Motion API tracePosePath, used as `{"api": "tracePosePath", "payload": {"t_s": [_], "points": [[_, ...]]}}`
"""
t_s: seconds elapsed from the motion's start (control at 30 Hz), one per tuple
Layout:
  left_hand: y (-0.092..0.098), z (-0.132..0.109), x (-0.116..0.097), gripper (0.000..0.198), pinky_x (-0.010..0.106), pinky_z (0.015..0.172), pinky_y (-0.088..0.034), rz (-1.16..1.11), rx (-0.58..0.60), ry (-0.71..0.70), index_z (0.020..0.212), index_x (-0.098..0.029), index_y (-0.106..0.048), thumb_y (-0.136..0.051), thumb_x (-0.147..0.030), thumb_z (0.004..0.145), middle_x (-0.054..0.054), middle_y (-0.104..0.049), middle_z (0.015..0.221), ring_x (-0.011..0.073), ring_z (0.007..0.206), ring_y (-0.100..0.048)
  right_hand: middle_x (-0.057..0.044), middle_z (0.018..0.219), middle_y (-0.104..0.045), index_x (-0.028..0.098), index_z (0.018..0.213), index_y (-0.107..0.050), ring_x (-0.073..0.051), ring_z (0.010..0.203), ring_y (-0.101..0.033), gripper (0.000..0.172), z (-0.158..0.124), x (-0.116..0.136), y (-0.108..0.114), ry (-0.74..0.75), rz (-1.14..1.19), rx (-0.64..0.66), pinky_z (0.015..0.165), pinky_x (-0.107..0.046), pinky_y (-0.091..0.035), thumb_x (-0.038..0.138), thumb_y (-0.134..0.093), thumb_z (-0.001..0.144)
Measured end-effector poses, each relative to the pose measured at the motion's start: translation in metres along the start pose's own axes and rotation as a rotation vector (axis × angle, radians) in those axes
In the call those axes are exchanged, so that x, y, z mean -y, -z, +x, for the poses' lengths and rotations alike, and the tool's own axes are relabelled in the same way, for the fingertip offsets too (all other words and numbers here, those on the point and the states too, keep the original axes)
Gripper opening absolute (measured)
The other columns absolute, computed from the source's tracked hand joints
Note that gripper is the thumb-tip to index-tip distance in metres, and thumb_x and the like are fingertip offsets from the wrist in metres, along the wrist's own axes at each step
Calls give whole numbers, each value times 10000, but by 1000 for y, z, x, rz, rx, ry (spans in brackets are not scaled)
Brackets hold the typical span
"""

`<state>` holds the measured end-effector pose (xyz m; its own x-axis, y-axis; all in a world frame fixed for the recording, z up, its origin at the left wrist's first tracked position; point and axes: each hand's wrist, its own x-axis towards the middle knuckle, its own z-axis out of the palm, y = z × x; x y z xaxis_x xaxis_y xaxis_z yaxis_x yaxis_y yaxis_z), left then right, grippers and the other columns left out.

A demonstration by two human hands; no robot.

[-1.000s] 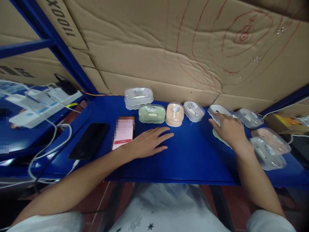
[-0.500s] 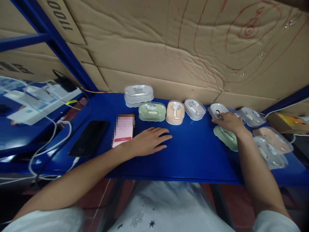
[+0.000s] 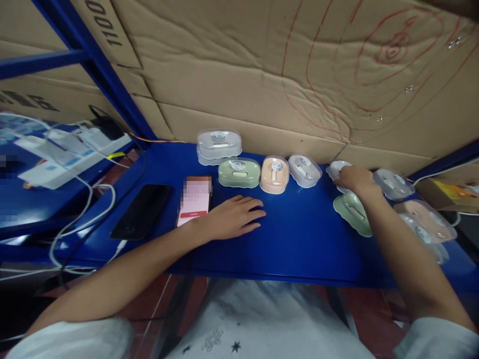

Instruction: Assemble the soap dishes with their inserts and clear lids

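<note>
My left hand [image 3: 234, 218] lies flat on the blue shelf [image 3: 299, 239], fingers stretched out, holding nothing, just right of a phone with a pink screen [image 3: 195, 200]. My right hand [image 3: 354, 178] reaches to the back right and closes over a white soap-box part [image 3: 334, 169]. Below that hand lies a green soap-box part [image 3: 352, 212]. A row of lidded soap boxes stands at the back: a clear one [image 3: 219, 144], a green one [image 3: 238, 173], a peach one [image 3: 274, 174] and a grey one [image 3: 304, 170].
A black phone [image 3: 142, 211] with a white cable [image 3: 80, 222] lies at the left. More clear-lidded boxes [image 3: 424, 214] sit at the right end. Cardboard [image 3: 299, 75] walls the back. A blue upright [image 3: 93, 65] and a strip of sockets [image 3: 71, 154] stand at the left.
My right hand has moved back and away from the green part, uncovering it, and now closes on the white part. My left hand has stayed put.
</note>
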<state>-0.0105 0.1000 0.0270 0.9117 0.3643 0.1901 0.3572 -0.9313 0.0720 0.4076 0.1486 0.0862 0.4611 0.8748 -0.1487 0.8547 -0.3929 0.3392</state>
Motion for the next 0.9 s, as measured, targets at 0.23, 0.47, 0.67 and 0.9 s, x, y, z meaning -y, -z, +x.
{"api": "tracePosePath", "payload": {"t_s": [0.23, 0.47, 0.67, 0.9], "points": [[0, 0, 1, 300, 394, 1010, -530, 23, -35, -4, 1361, -229, -677, -555, -342, 1111, 82, -671, 1425, 259, 1241, -671, -221, 1360, -687, 120, 1308, -670, -362, 1272, -646, 468, -12, -6, 14, 58, 55, -44, 1059, -513, -465, 468, -684, 995], [3, -1, -2, 462, 445, 1059, -557, 5, -133, -2, 1560, -245, -506, -539, -372, 1116, 120, -606, 1516, 288, 1277, -666, -110, 1273, -750, 222, 1374, -604, -304, 1124, -715, 493, -81, -23, 31, 277, 222, -212, 936, -402, -492, 482, -655, 959], [8, -1, -10, 716, 516, 1192, -489, -106, -214, -103, 1617, -256, -430, -732, -475, 1005, 167, -436, 1672, 350, 1474, -515, -112, 1271, -745, 240, 1268, -666, -313, 1135, -713, 342, -167, 37, -2, 1013, 339, -218, 986, -487, -503, 307, -694, 934], [-1, 2, -8, 384, 464, 1117, -524, -130, -109, -158, 1324, -207, -655, -759, -381, 997, 122, -688, 1394, 310, 1377, -597, -60, 1414, -708, 307, 1394, -669, -255, 1311, -655, 391, -128, 38, 3, 895, 405, -156, 1103, -413, -500, 492, -508, 1090]]}}
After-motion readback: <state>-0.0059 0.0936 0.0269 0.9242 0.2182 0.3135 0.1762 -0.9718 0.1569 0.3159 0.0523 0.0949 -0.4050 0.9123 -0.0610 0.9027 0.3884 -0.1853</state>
